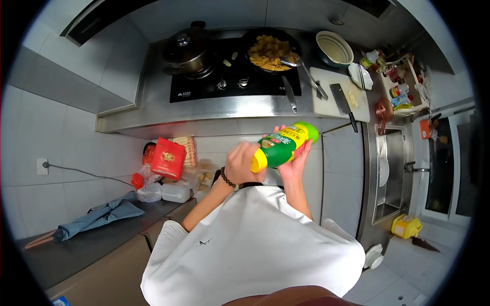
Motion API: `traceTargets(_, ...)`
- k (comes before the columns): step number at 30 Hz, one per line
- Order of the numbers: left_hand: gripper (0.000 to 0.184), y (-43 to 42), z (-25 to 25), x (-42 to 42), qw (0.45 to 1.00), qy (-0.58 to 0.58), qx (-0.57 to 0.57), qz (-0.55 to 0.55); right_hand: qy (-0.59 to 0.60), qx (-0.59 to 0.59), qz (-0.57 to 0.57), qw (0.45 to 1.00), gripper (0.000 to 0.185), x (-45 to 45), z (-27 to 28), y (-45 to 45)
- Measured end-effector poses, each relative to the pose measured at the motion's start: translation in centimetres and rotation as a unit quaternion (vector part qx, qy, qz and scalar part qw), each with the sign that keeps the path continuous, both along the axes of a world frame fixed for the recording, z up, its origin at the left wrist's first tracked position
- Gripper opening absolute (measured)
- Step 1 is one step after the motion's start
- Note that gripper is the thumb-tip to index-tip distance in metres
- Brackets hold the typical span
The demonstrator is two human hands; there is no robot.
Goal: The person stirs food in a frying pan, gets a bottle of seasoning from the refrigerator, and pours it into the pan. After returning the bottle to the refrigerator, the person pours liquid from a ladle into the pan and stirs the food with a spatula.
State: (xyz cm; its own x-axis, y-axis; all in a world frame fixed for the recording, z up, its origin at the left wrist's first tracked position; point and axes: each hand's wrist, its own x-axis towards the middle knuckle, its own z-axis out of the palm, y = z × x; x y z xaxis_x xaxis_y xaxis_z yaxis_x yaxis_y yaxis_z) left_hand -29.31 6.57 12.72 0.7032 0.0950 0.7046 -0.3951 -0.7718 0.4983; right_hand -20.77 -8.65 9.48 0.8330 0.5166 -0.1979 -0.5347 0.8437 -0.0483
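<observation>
My right hand [300, 159] is wrapped around a green and yellow squeeze bottle [287, 143], tilted with its yellow cap toward the left. Curled close against the cap end is my left hand [242, 159], slightly blurred, with a dark beaded bracelet on its wrist. Its fingers are bent in, and what they hold, if anything, is hidden. Beyond both hands, a wok [250, 38] on the stove holds browned flat slices of food [269, 51]. A metal spatula [309, 75] leans in it, its handle reaching over the cutting board.
A lidded pot [186, 53] stands on the left burner of the black stove [204, 87]. On the white cutting board [326, 105] lies a cleaver [341, 99]. A bowl [334, 48] sits behind it. The sink [390, 194] is at right; a red box [168, 158] is at left.
</observation>
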Motion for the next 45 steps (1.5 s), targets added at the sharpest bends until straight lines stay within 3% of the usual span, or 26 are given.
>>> traceTargets(2,0.042,-0.3,1.1,2.7,0.999,-0.007,-0.022,0.031,-0.002,-0.072,-0.043,0.996,0.066,2.4,0.5,0.2)
traceTargets(5,0.03,-1.5,2.2,6.0,0.953,0.174,-0.214,0.127,-0.055,-0.036,-0.069,0.995,0.066,6.0,0.0,0.5)
traceTargets(8,0.035,-1.7,1.4,8.1,0.948,0.185,-0.228,0.126,-0.116,-0.028,-0.096,0.988,0.071,8.8,0.8,0.5)
traceTargets(10,0.04,-1.1,1.3,9.2,0.958,0.166,-0.207,0.109,-0.115,-0.068,-0.047,0.99,0.067,9.8,1.1,-0.3)
traceTargets(11,0.035,-0.5,1.5,9.9,0.959,0.183,-0.196,0.089,-0.07,-0.145,-0.09,0.983,0.07,10.3,0.8,-0.5)
traceTargets(12,0.031,0.0,1.7,10.4,0.96,0.197,-0.185,0.068,-0.068,-0.15,-0.099,0.981,0.07,10.5,1.5,-0.4)
traceTargets(14,0.037,1.0,2.6,11.8,0.962,0.192,-0.186,0.05,-0.03,-0.054,-0.091,0.994,0.068,11.4,3.6,0.4)
traceTargets(17,0.061,2.4,4.5,13.5,0.944,0.22,-0.205,-0.139,-0.006,-0.042,-0.098,0.994,0.069,12.8,4.6,0.8)
traceTargets(18,0.061,2.5,4.1,14.4,0.942,0.22,-0.206,-0.15,0.004,-0.011,-0.096,0.995,0.07,13.2,5.1,0.9)
traceTargets(19,0.062,2.5,3.4,15.2,0.873,0.27,-0.364,-0.18,0.009,0.009,-0.096,0.995,0.071,13.7,4.8,0.8)
traceTargets(21,0.063,3.0,2.6,17.7,0.664,0.339,-0.628,-0.222,0.015,0.005,-0.101,0.995,0.068,14.7,4.8,1.1)
traceTargets(22,0.063,3.2,1.9,19.1,0.662,0.343,-0.628,-0.223,0.027,0.002,-0.099,0.995,0.064,15.0,4.6,1.4)
traceTargets(23,0.062,3.3,0.8,20.4,0.581,0.358,-0.711,-0.17,0.003,-0.005,-0.107,0.994,0.073,15.8,4.0,1.7)
traceTargets(24,0.06,3.7,-0.4,21.3,0.491,0.366,-0.782,-0.112,0.005,0.027,-0.107,0.994,0.069,16.7,3.4,1.9)
traceTargets(26,0.05,6.2,-4.1,21.3,0.456,0.358,-0.785,-0.217,-0.012,0.08,-0.067,0.994,0.062,18.7,3.4,2.1)
traceTargets(28,0.044,7.8,-4.9,20.2,0.502,0.37,-0.763,-0.172,-0.062,-0.058,-0.162,0.983,0.056,21.4,3.1,2.8)
traceTargets(34,0.036,13.8,-8.8,14.4,0.575,0.343,-0.741,-0.043,-0.187,-0.216,-0.271,0.919,0.052,29.8,3.3,6.1)
traceTargets(38,0.03,16.0,-10.6,10.1,0.55,0.274,-0.788,0.024,-0.281,-0.329,-0.288,0.854,0.037,35.3,2.5,8.8)
traceTargets(42,0.034,17.2,-13.6,5.8,0.523,0.221,-0.82,0.073,-0.341,-0.32,-0.271,0.841,0.034,39.1,1.9,11.6)
traceTargets(45,0.033,17.0,-14.3,3.5,0.499,0.188,-0.839,0.112,-0.351,-0.416,-0.294,0.786,0.033,40.6,1.0,12.9)
